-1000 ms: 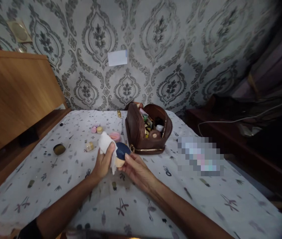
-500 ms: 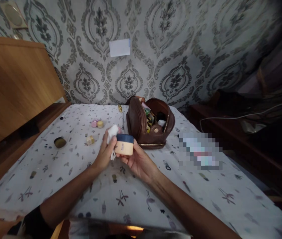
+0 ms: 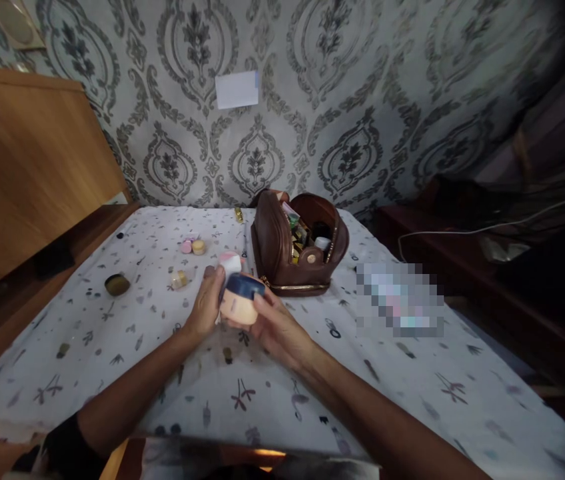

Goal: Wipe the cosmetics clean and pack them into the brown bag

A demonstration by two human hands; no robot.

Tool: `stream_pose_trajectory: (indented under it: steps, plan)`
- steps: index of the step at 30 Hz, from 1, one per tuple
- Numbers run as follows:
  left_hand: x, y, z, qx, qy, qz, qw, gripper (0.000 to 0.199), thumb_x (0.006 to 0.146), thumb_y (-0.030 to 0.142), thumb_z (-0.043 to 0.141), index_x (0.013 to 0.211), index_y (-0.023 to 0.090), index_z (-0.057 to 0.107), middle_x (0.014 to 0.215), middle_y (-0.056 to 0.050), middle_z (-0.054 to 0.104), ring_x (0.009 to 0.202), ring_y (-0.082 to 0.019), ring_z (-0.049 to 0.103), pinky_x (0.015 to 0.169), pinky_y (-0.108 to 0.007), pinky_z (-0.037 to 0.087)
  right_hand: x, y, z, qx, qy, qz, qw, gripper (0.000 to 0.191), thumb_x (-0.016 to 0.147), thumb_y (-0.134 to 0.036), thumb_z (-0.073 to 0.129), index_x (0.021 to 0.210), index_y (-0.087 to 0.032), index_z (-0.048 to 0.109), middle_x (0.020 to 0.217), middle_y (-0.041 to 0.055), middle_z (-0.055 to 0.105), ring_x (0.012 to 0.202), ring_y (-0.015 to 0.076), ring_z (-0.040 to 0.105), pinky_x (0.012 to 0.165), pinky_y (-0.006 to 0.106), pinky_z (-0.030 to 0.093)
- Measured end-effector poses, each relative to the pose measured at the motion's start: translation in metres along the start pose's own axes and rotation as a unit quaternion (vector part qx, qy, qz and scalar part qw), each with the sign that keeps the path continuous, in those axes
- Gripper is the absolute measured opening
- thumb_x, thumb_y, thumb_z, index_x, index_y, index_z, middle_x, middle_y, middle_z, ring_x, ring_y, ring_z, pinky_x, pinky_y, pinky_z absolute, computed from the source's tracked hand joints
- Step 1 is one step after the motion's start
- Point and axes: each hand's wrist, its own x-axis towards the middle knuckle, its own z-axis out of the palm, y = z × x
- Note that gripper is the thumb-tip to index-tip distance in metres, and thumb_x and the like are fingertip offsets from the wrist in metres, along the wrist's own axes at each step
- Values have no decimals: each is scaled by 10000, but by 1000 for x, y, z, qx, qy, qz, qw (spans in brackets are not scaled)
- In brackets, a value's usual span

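Note:
A peach jar with a dark blue lid (image 3: pixel 241 301) is tilted above the middle of the table, with my right hand (image 3: pixel 282 331) wrapped round its right side. My left hand (image 3: pixel 206 308) is closed on a white cloth (image 3: pixel 230 263) at the jar's left side; part of the cloth is hidden behind the jar. Just beyond the hands, a brown bag (image 3: pixel 290 253) stands unzipped with several small items inside, among them a white-lidded container (image 3: pixel 321 243).
On the patterned tablecloth (image 3: pixel 162 413) to the left lie small pink and yellow pots (image 3: pixel 198 247), a clear-and-yellow container (image 3: pixel 178 279) and a dark oval item (image 3: pixel 117 285). A gold item (image 3: pixel 238 215) lies near the wall. A blurred-out object (image 3: pixel 400 298) is at the right.
The jar has tilted and moved slightly left and down. My right hand has shifted with it, its thumb now at the lid. The view has shifted slightly.

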Motion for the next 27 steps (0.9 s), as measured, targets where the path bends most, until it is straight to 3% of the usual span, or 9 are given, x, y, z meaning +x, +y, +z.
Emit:
stream_pose_trajectory:
  steps: [3, 6, 9, 18, 27]
  plan:
    - [0, -1, 1, 51, -6, 24, 998, 500, 957, 584, 407, 989, 180, 700, 1099, -91, 694, 1172, -248, 574, 1084, -375, 369, 4, -2, -6, 34, 18, 23, 999, 476, 756, -544, 762, 1087, -214, 673, 1048, 47, 725, 954, 185, 657, 696, 257, 533]
    - [0, 2, 2, 81, -16, 55, 995, 468, 968, 546, 418, 997, 176, 703, 1099, -95, 683, 1158, -252, 574, 1055, -358, 390, 8, -3, -11, 76, 50, 31, 995, 419, 779, -500, 762, 1063, -203, 683, 1013, 26, 728, 861, 143, 651, 610, 203, 515]
    - [0, 6, 1, 67, -23, 63, 995, 419, 955, 499, 481, 1127, 177, 686, 1184, -94, 677, 1202, -258, 564, 1069, -352, 387, 10, -2, -15, 111, 70, 35, 991, 390, 752, -430, 805, 1056, -218, 685, 1000, 4, 727, 814, 133, 651, 584, 197, 526]
    - [0, 9, -5, 56, -4, 110, 992, 360, 961, 439, 496, 1178, 223, 685, 1184, -53, 690, 1136, -226, 613, 1010, -299, 446, 6, -8, -10, 79, 64, 20, 995, 374, 727, -337, 835, 1049, -209, 695, 1038, 15, 716, 873, 135, 655, 702, 220, 583]
    - [-5, 3, -6, 173, -7, 276, 945, 281, 963, 291, 512, 1182, 266, 685, 1108, -69, 557, 1102, -219, 544, 979, -383, 464, 4, -9, -4, 72, 61, -26, 995, 372, 706, -254, 843, 1038, -227, 678, 1103, 3, 706, 927, 136, 664, 770, 237, 582]
